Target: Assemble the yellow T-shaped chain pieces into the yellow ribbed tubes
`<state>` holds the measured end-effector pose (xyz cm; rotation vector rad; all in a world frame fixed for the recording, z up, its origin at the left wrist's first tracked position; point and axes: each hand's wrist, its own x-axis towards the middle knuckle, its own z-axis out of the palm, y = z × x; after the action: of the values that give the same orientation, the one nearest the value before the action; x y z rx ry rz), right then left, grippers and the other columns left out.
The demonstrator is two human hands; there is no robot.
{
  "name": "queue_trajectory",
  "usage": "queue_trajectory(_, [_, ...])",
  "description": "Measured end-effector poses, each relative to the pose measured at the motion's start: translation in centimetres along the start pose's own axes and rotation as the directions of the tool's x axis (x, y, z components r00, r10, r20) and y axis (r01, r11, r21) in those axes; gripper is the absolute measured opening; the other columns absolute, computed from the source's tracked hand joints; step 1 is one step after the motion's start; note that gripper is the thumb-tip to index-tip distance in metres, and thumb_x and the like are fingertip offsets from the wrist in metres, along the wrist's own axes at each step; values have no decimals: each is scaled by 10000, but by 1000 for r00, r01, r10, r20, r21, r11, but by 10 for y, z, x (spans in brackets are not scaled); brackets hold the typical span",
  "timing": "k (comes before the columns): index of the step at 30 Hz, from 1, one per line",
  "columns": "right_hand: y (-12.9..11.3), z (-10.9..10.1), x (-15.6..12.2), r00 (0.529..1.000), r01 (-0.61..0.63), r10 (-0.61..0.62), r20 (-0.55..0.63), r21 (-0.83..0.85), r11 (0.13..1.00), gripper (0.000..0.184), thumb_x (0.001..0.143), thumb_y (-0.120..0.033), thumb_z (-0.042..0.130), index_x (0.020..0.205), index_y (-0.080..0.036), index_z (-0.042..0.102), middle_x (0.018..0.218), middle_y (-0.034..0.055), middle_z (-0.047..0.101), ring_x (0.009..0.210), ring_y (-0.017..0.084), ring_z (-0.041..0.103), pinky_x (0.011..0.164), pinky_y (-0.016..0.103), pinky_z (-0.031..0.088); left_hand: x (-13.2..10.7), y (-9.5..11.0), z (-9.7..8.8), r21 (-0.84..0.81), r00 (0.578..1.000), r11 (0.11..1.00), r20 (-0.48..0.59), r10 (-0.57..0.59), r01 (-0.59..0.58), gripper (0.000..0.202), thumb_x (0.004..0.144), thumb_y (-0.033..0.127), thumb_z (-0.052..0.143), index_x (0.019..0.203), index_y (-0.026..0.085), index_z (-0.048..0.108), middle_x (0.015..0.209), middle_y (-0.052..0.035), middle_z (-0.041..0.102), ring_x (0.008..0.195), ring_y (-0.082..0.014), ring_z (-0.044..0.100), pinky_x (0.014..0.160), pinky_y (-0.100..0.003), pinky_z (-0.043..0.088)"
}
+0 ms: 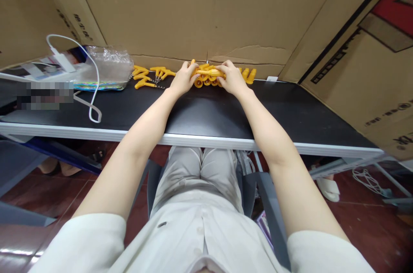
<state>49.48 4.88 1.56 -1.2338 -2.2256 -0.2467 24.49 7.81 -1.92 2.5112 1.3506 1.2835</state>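
Both my arms reach across a black table [206, 113] to its far edge. My left hand [183, 78] and my right hand [230, 77] are closed on the two ends of one yellow plastic piece [209, 73], held over a heap of similar yellow pieces [206, 80]. More yellow pieces with small metal chains [150, 77] lie to the left of my left hand. A few more yellow pieces [249, 76] stick out to the right of my right hand.
Cardboard sheets [180, 6] wall the table at the back and on the right. A clear plastic bag [108, 66], a white charger and cable [92, 92] and papers lie at the left. Other people's feet [329, 187] show under the table.
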Motion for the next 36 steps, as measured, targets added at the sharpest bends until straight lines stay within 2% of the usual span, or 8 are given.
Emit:
queue_trajectory(6, [9,7,3,1000,-7,6,6,157,988,466,967,-342,706,1409,-195,696,1391,192,682,1262,383,685,1166,613,526,0,-2,-4,43,1000,999,-23,4,-3,393,922,191,665,1314,223,664,1324,-163,693,1315,-363,672,1204,-554,494])
queue_trajectory(11, [13,3,4,992,-128,120,43,279,952,577,930,-393,791,1448,-196,632,1350,154,696,1145,305,736,1058,527,610,-2,1,-7,83,999,996,-14,-41,42,357,914,201,633,1264,204,706,1140,-139,761,1163,-336,722,1132,-492,532])
queue_trajectory(14, [9,-6,2,986,-166,148,77,380,910,530,893,-406,845,1351,-216,656,1273,111,711,1083,272,758,975,485,641,-4,3,-9,80,998,995,-21,-55,56,368,905,214,622,1259,207,719,1113,-138,776,1128,-330,728,1104,-468,541])
queue_trajectory(18, [-6,-22,-2,962,-272,246,123,550,790,386,857,-480,901,1060,-224,694,1031,70,747,952,265,786,878,446,665,-4,5,-13,39,999,999,-32,-26,27,393,900,214,608,1279,234,710,1123,-120,787,1162,-319,721,1118,-454,530])
queue_trajectory(22, [-22,-32,-7,915,-391,345,208,662,639,512,856,-680,873,827,-230,631,746,43,712,713,229,768,689,347,633,-4,6,-16,36,1000,999,-24,-3,4,411,907,204,595,1305,234,693,1193,-126,783,1217,-318,714,1144,-454,513])
queue_trajectory(26, [-29,-33,-7,891,-443,369,266,689,574,647,818,-849,798,765,-245,572,586,18,657,521,179,660,528,294,545,-4,8,-17,55,1000,998,-16,-13,14,396,911,211,590,1293,220,694,1215,-139,780,1218,-327,717,1141,-456,512])
queue_trajectory(30, [-28,-32,-4,886,-450,380,267,694,561,665,852,-890,722,781,-248,563,544,-2,626,458,159,599,523,304,531,-2,11,-18,58,999,998,-32,-13,14,404,904,214,591,1295,221,694,1202,-138,778,1223,-328,711,1145,-452,506])
queue_trajectory(36, [-19,-30,0,861,-483,428,274,702,523,645,873,-880,705,833,-254,557,575,1,636,512,192,656,582,327,553,17,15,-17,71,1000,997,-13,-25,26,413,858,193,645,1263,251,706,1082,-107,767,1229,-366,700,1157,-511,507])
